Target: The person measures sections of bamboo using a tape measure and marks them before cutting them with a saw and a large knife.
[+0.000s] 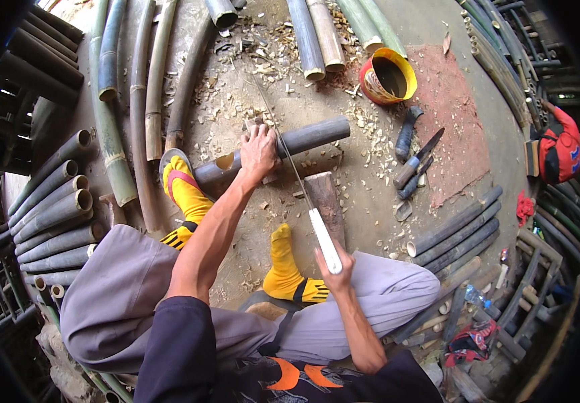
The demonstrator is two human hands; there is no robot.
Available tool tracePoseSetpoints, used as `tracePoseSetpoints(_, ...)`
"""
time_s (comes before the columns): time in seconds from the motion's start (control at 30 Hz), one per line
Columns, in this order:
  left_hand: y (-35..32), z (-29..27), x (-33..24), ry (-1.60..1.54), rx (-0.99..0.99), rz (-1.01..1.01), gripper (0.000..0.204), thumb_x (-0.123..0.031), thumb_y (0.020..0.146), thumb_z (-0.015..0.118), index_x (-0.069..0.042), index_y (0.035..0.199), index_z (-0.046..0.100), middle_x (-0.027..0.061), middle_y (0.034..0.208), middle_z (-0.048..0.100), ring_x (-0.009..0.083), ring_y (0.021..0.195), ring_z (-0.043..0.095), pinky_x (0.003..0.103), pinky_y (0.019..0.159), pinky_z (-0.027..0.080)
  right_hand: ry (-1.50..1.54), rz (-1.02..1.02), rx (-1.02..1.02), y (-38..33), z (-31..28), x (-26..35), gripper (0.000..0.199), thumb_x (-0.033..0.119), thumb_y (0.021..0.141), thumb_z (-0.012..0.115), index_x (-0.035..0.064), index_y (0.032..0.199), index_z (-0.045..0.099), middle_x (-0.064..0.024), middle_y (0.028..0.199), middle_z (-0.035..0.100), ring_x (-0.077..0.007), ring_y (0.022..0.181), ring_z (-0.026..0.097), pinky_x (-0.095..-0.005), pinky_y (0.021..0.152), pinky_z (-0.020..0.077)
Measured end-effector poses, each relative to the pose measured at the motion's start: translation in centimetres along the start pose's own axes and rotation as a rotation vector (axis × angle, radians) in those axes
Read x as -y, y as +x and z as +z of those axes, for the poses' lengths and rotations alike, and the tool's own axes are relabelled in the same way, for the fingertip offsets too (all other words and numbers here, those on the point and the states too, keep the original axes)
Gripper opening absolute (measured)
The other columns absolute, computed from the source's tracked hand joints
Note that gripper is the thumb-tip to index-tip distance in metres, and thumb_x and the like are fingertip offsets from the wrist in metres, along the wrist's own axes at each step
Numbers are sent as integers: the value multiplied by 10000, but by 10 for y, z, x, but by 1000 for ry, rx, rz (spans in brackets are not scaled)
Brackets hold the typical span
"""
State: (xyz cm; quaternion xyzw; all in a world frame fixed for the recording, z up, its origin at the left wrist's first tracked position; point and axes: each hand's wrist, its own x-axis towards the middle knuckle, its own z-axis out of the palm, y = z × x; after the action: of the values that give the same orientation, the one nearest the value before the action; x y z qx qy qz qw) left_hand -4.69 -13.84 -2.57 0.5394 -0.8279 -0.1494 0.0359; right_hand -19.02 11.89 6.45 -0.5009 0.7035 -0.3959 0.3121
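Our left hand (259,153) grips a dark grey, round bamboo pole (315,135); our right hand (341,274) grasps a long, thin metal saw with a white handle (323,238), crossing the pole just beside our left hand.

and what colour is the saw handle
The saw handle is white, seen best in the head view.

This is a bamboo workshop with a bare, hard-looking floor (246,252). Pale chips (202,104) and shavings litter the ground. Long bamboo poles (107,134) lie toward the upper left; short, hollow bamboo lengths (55,213) are stacked at the left, with more dark culms (461,228) at the right. A white-handled handsaw (325,242) crosses a dark bamboo tube (317,136), a knife (419,159) lies by a reddish mat (454,121), and joined, frame-like pieces (540,245) sit near the right rim.
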Motion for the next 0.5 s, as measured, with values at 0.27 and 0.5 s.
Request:
tracePoseSetpoints(0.27,0,2,1,15,-27,29,484,-231,581,775,-60,989,578,105,1058,533,287,1099,485,474,844,418,-89,-136,-51,20,31,-21,295,46,807,669,-36,1087,624,-166,751,654,-223,605,662,-333,543,498)
tracePoseSetpoints(0.5,2,-6,-5,-27,-11,34,543,-253,544,815,-64,997,583,99,1097,530,286,1103,487,474,845,423,237,-68,-98,77,14,23,286,62,828,657,-59,1086,626,-132,828,677,-157,712,648,-285,619,515)
